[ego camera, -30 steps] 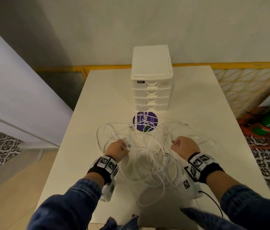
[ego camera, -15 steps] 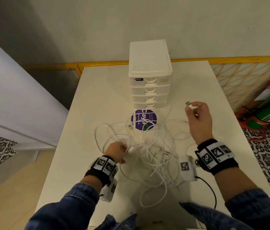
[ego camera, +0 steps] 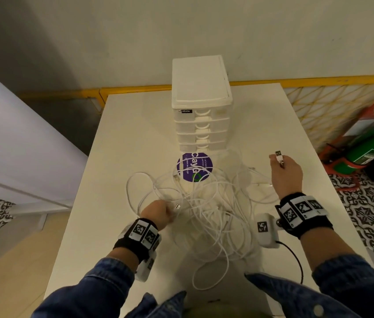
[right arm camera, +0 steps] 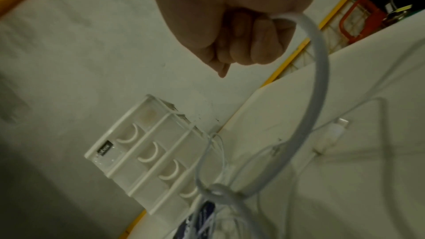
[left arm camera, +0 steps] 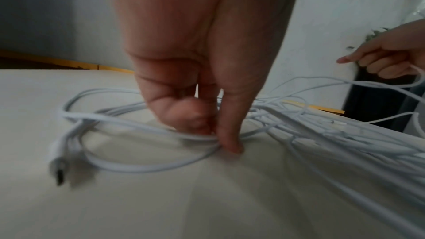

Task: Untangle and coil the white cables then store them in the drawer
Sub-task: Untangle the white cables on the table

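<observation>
- Right hand (ego camera: 285, 174) has lifted out of the tangle since a second ago and swung out to the right, carrying one cable end; over the last half second it barely shifts.
- Means: one end is found and pulled free, untangling just starting. Nothing coiled, nothing stored yet.
- Right hand: fingers curled tight around the cable near its USB plug (ego camera: 278, 156), plug sticking up above the fist; held cable (right arm camera: 318, 83) arcs down to a knot-like crossing in the pile.
- Left hand (ego camera: 158, 213): stays low at the pile's left edge, thumb and fingertips (left arm camera: 230, 144) pinching a strand down against the bench (ego camera: 121, 138), another plug just beside it.
- White cables (ego camera: 206, 210): loose tangled heap mid-bench, partly over a purple round sticker (ego camera: 194, 166).
- Drawer unit (ego camera: 201, 111): behind the heap, every drawer looks closed.
- Next likely: draw the held cable out while the left hand anchors the rest; risk of tightening that crossing.
</observation>
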A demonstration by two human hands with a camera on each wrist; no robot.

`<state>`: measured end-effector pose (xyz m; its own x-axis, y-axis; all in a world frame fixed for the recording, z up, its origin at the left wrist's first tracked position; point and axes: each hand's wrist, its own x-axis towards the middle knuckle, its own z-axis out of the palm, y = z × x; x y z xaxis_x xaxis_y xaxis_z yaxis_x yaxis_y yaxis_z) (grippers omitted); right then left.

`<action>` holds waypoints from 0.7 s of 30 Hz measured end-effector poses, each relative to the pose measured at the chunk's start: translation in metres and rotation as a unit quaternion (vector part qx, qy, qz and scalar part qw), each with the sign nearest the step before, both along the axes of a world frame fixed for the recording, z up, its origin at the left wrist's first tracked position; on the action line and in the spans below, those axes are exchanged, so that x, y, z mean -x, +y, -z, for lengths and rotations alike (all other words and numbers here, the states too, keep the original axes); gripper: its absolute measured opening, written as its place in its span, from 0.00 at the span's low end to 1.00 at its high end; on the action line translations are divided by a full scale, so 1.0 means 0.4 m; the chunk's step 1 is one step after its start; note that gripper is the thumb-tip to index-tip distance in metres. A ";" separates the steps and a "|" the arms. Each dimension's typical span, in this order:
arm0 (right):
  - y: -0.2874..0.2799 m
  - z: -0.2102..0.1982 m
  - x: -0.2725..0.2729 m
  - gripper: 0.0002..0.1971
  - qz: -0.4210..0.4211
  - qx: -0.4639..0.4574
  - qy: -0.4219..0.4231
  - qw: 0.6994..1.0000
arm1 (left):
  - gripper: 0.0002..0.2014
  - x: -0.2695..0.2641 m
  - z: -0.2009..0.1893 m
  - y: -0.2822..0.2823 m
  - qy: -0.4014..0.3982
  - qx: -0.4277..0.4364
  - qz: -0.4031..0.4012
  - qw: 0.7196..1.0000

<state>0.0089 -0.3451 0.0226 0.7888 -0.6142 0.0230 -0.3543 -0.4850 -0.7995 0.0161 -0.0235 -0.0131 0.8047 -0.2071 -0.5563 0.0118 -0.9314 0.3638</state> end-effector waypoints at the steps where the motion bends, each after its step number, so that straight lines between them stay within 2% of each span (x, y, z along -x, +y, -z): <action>1: -0.008 0.013 0.000 0.16 0.005 -0.007 0.014 1.000 | 0.08 -0.001 -0.002 -0.001 -0.002 -0.007 0.011 1.000; 4: -0.023 0.034 0.000 0.18 0.019 -0.021 0.049 0.998 | 0.05 -0.011 0.002 0.007 0.010 0.001 -0.013 1.000; 9: -0.007 0.041 -0.003 0.15 -0.011 -0.031 0.077 0.996 | 0.15 -0.022 0.002 0.034 0.008 0.073 -0.079 0.994; 12: 0.013 0.040 -0.006 0.16 -0.033 -0.017 0.090 0.995 | 0.11 -0.028 -0.010 0.045 -0.022 0.087 -0.074 0.993; 16: 0.018 0.045 -0.008 0.17 -0.048 -0.003 0.099 0.994 | 0.13 -0.037 -0.042 0.058 -0.052 0.073 -0.062 0.994; 19: 0.020 0.050 -0.005 0.17 -0.055 0.001 0.103 0.993 | 0.20 -0.039 -0.061 0.070 -0.022 0.071 -0.030 0.997; 21: 0.024 0.049 -0.003 0.15 -0.062 0.000 0.103 0.993 | 0.25 -0.038 -0.061 0.075 -0.037 0.072 -0.039 0.996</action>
<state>0.0100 -0.3354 0.0032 0.8461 -0.5122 -0.1475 -0.4485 -0.5347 -0.7162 0.0313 0.0064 0.0114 0.8595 -0.2157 -0.4634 0.0504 -0.8665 0.4967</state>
